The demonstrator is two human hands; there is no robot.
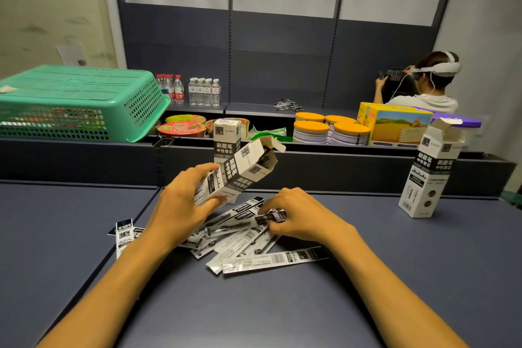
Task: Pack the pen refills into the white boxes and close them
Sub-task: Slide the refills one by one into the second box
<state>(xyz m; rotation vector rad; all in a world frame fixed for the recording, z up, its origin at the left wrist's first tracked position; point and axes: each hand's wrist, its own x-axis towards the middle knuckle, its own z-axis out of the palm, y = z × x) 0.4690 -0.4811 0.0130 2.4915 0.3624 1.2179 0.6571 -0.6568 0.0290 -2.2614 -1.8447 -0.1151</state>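
Observation:
My left hand (pixel 180 200) grips a white box (pixel 240 172) tilted up to the right, its top flap open. My right hand (pixel 296 215) pinches the end of a packaged pen refill (pixel 271 216) lying on a loose pile of refill packets (pixel 243 240) on the dark table. Two more packets (pixel 124 234) lie to the left of my left wrist. A second white box (pixel 226 135) stands upright behind the held one, closed. A third white box (pixel 429 172) stands at the right with its flap open.
A green plastic basket (pixel 73 102) sits upside down at the back left. Behind the table's raised dark edge (pixel 310 161) are water bottles (pixel 189 90), noodle cups, orange-lidded tins (pixel 330 128) and a yellow carton (pixel 398 127). A person wearing a headset (pixel 423 82) sits at the far right.

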